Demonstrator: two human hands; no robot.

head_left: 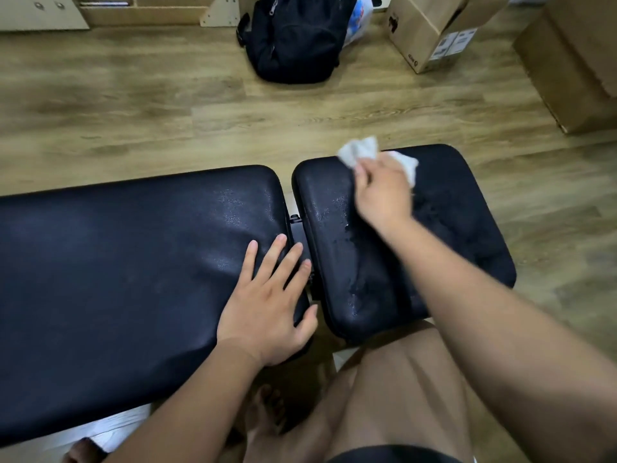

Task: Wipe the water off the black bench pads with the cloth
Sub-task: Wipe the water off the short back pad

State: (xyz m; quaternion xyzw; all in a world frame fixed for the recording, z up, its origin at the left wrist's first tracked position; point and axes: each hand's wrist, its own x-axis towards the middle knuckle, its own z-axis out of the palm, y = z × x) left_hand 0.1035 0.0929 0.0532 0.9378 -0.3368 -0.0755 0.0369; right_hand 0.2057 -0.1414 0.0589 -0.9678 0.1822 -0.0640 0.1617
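Two black bench pads lie side by side: a long pad (117, 262) on the left and a shorter pad (467, 228) on the right, with a narrow gap between them. My right hand (380, 192) grips a crumpled white cloth (359, 150) at the far edge of the shorter pad. Water drops glisten on that pad's left half (347, 235) and on the long pad's right end (230, 208). My left hand (270, 295) rests flat on the long pad's near right corner, fingers spread.
A black backpack (293, 38) sits on the wooden floor beyond the bench. Cardboard boxes (434, 31) stand at the back right, and wooden furniture (150, 11) lines the back left. My knee (400, 379) and bare foot are just in front of the bench.
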